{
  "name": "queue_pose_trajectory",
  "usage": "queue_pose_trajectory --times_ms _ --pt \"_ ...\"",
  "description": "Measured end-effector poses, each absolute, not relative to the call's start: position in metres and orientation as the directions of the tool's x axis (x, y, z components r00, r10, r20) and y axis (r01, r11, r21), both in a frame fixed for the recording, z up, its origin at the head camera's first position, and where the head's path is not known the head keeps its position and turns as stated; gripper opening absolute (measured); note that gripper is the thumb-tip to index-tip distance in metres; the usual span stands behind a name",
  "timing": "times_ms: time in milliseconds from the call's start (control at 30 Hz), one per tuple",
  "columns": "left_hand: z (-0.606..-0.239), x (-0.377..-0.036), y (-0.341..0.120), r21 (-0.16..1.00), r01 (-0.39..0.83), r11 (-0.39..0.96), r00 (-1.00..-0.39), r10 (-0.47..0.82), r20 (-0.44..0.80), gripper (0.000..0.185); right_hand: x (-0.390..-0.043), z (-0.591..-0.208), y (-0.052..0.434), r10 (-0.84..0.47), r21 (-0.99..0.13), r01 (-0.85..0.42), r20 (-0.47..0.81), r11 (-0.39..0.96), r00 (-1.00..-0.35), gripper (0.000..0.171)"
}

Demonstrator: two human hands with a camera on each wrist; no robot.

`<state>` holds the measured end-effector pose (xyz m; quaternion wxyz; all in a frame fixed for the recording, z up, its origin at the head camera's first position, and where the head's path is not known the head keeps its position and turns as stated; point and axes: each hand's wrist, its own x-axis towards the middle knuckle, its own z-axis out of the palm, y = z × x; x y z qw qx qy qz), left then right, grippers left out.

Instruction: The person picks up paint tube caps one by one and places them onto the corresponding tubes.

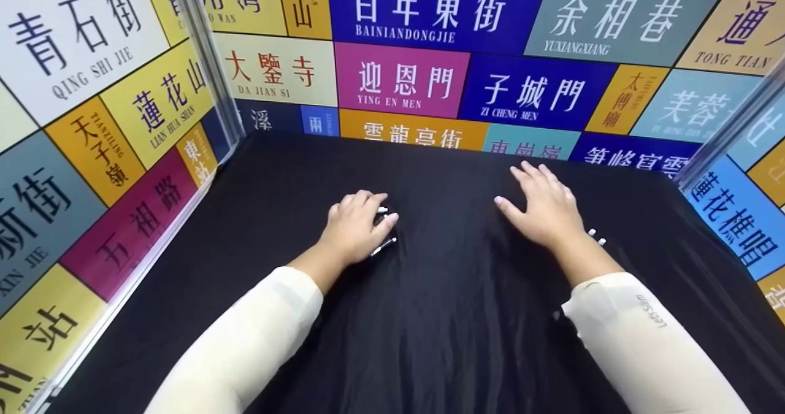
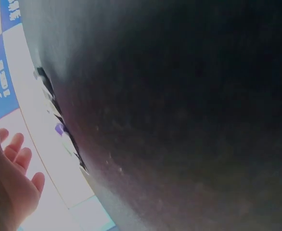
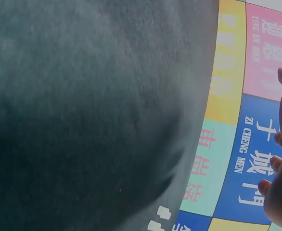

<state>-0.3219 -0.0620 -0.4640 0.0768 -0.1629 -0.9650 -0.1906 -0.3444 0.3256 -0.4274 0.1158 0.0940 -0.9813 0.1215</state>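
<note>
A: How are the hands set?

B: Loosely spread, both of them. The left hand (image 1: 357, 229) has softly bent fingers, its thumb apart from the forefinger; the right hand (image 1: 547, 205) is wider, and I see nothing in its grasp.

A: And the things near them?

B: A slim, pen-like stick (image 1: 383, 247) pokes out at the left hand's four o'clock, with a white tip (image 1: 382, 210) at its two o'clock. Whether the skin touches either, I can't tell. Two white ends (image 1: 597, 237) show at the right hand's four o'clock.

A: Which step is this?

B: I'd judge it a poised stage, nothing gripped. Lifting the stick would call for a light thumb-and-forefinger pinch on its narrow, hard-looking barrel.

A: Textures?

B: The black tablecloth (image 1: 441, 316) has a faint sheen and soft creases towards six o'clock. Smooth pale sleeves (image 1: 257, 334) cover the forearms. At twelve stands a flat, glossy wall of coloured street-name panels (image 1: 402, 80).
</note>
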Motion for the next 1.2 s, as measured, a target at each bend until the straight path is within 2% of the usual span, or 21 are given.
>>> queue_pose_trajectory --times_ms 367,567,667,833,1067,1200 --pt "-0.464 -0.317 -0.059 0.425 0.317 0.848 -0.948 0.282 0.145 0.063 -0.337 -0.417 0.346 -0.13 -0.23 -0.184 0.234 0.956 -0.964 0.087" --pt "-0.466 -0.312 -0.064 0.414 0.373 0.831 -0.928 0.342 0.149 0.038 -0.334 -0.416 0.358 -0.112 -0.233 -0.166 0.228 0.958 -0.967 0.087" --pt "-0.467 -0.31 -0.066 0.423 0.393 0.816 -0.919 0.365 0.15 0.032 -0.333 -0.417 0.364 -0.104 -0.235 -0.157 0.223 0.959 -0.969 0.087" --pt "-0.469 -0.31 -0.067 0.487 0.403 0.775 -0.912 0.383 0.145 0.032 -0.33 -0.418 0.376 -0.091 -0.228 -0.142 0.221 0.963 -0.971 0.087" --pt "-0.474 -0.311 -0.07 0.626 0.344 0.7 -0.928 0.353 0.114 0.032 -0.325 -0.42 0.393 -0.067 -0.236 -0.114 0.201 0.965 -0.977 0.089" --pt "-0.477 -0.31 -0.072 0.669 0.306 0.677 -0.939 0.33 0.096 0.03 -0.324 -0.42 0.401 -0.054 -0.253 -0.104 0.197 0.962 -0.979 0.087"
